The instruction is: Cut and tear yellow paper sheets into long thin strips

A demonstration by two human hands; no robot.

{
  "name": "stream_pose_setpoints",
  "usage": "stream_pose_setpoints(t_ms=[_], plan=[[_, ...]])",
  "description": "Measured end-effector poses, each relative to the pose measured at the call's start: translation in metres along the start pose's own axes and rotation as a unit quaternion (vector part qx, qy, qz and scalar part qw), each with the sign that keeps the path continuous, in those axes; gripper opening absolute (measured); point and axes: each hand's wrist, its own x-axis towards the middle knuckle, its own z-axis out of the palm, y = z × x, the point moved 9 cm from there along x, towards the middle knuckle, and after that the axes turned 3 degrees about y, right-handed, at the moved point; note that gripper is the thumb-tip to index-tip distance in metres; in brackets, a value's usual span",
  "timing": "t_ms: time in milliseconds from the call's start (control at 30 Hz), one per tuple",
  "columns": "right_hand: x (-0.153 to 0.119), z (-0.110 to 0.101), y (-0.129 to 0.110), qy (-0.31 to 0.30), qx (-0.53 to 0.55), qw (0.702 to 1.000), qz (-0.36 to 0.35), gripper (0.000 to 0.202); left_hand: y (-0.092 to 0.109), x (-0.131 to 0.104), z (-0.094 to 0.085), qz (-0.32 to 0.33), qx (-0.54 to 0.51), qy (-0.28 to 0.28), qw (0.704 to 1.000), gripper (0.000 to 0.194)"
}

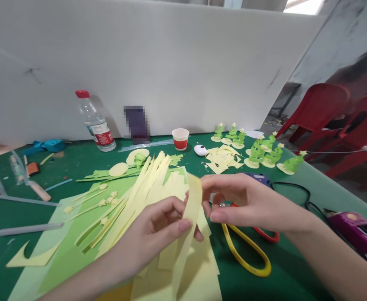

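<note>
My left hand (167,225) pinches a pale yellow paper strip (188,234) between thumb and fingers. The strip stands upright over the paper pile, and its upper end bends over. My right hand (233,196) is beside that upper end, its fingertips at the strip's edge. Its fingers are curled, with the thumb apart from them. Under my left hand lie loose pale yellow strips (139,188) and green paper sheets (67,246). Scissors with one yellow and one red handle (249,265) lie beneath my right hand, their blades partly hidden.
Small green spiral trees with stars (257,152) stand at the right, near paper scraps (223,159). A paper cup (180,140), a water bottle (100,129) and a white oval case (200,150) are behind. Paper stars on stems (102,203) lie left; a purple device (352,234) lies right.
</note>
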Motion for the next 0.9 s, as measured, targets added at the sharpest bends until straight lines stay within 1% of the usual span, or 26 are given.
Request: stream_pose_setpoints(t_ms=[67,133,167,233,300,333,400,467,533,600,667,700,767,833,900], plan=[[0.002,0.003,0.007,0.025,0.061,0.997,0.037,0.009,-0.003,0.0,0.003,-0.011,-0.014,-0.008,1.0,0.014],[0.003,0.003,0.013,0.062,0.103,0.991,0.065,0.008,-0.005,0.001,0.001,-0.016,0.007,0.005,1.0,0.015],[0.003,0.002,0.015,0.078,0.113,0.988,0.072,0.009,-0.004,0.002,0.0,-0.01,0.019,0.012,1.0,0.015],[0.004,-0.001,0.016,0.103,0.121,0.985,0.068,0.011,0.001,0.003,-0.002,0.024,0.032,0.029,0.999,0.016],[0.005,-0.003,0.017,0.115,0.13,0.983,0.062,0.012,0.004,0.003,-0.004,0.052,0.026,0.045,0.997,0.018],[0.005,-0.003,0.019,0.111,0.139,0.982,0.064,0.01,0.003,0.003,-0.005,0.052,0.015,0.054,0.997,0.018],[0.006,0.001,0.022,0.09,0.156,0.981,0.078,0.004,-0.004,0.001,-0.007,0.028,-0.018,0.062,0.997,0.019],[0.006,0.007,0.024,0.058,0.18,0.978,0.091,0.008,-0.011,0.0,-0.005,0.002,-0.055,0.054,0.997,0.019],[0.005,0.014,0.025,0.034,0.219,0.97,0.099,0.011,-0.014,-0.001,-0.001,-0.008,-0.076,0.04,0.996,0.019],[0.005,0.015,0.027,0.039,0.242,0.964,0.108,0.012,-0.017,-0.001,-0.001,-0.016,-0.07,0.052,0.996,0.02],[0.005,0.009,0.032,0.082,0.209,0.967,0.118,0.012,-0.02,-0.001,-0.003,-0.033,-0.06,0.069,0.995,0.021],[0.004,0.004,0.034,0.109,0.178,0.97,0.122,0.012,-0.022,-0.001,-0.002,-0.043,-0.066,0.068,0.995,0.021],[0.004,-0.003,0.037,0.146,0.123,0.973,0.129,0.016,-0.025,-0.001,0.005,-0.064,-0.089,0.043,0.993,0.022],[0.005,-0.003,0.039,0.143,0.096,0.976,0.134,0.017,-0.029,0.0,0.01,-0.092,-0.095,0.022,0.991,0.025],[0.007,0.001,0.04,0.125,0.084,0.98,0.129,0.016,-0.033,0.0,0.007,-0.121,-0.057,0.032,0.991,0.029]])
